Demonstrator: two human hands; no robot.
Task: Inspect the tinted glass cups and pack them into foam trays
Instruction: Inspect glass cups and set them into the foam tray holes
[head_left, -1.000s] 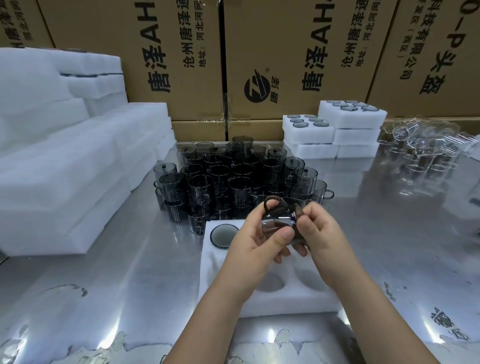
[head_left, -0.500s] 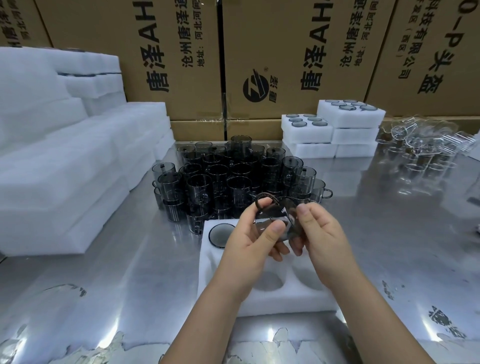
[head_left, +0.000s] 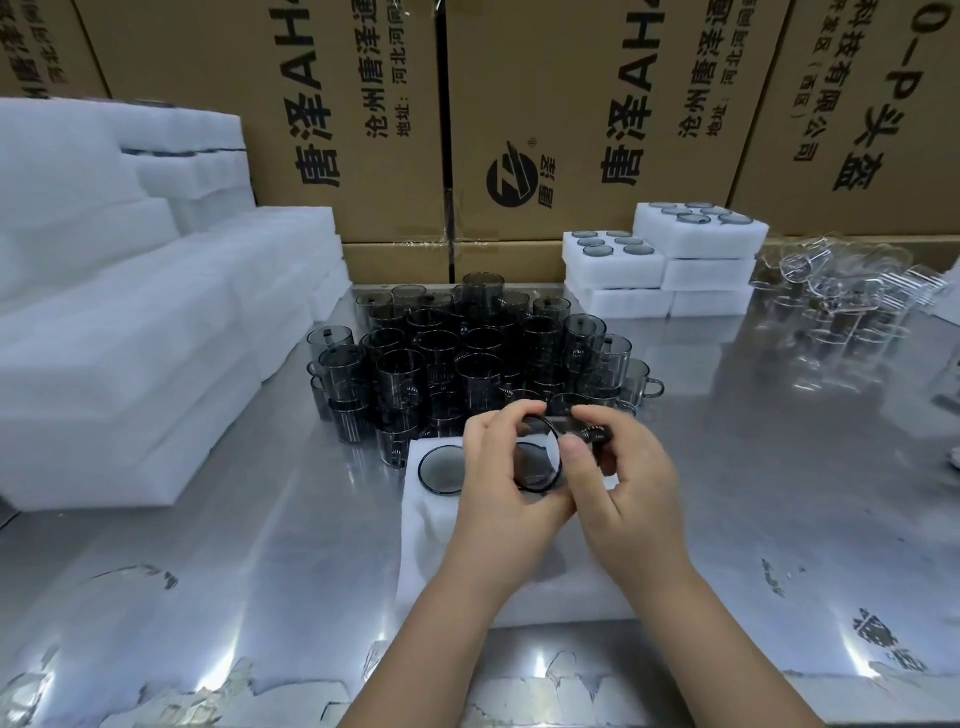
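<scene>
A: Any writing to read?

B: Plenty, on the cartons (head_left: 571, 104) across the top of the frame. "唐泽" in heavy black with "AH" beside it, clipped by the upper edge. Smaller lines "沧州唐泽通" and "地址:河北河间", both cropped. Round black logo (head_left: 511, 174) at top centre. On the far right, "科技有限公司" and "头盔", partly cut off.

A: And the tinted glass cup (head_left: 537, 465)?

B: Centre of the frame, just above the foam tray (head_left: 415, 535), mouth turned to the camera. Held by the left hand (head_left: 493, 493), grip curled round the rim, and by the right hand (head_left: 639, 499), grip pinching the right side with the thumb on the rim.

A: Anything hidden?

B: Most of the tray's pockets, under hands and forearms. One packed cup (head_left: 441, 470) seated in its upper-left pocket. Dark bit at the right fingertips, perhaps the handle: cannot tell. Behind, tinted cups (head_left: 467, 358) crowded on the steel desk (head_left: 208, 545), back rows merging into one dark mass. Upper right, filled trays (head_left: 665, 260) stacked. Clear glassware (head_left: 841, 296) blurred near the right edge. Foam slabs (head_left: 130, 322) on the left, cut by the frame.
</scene>
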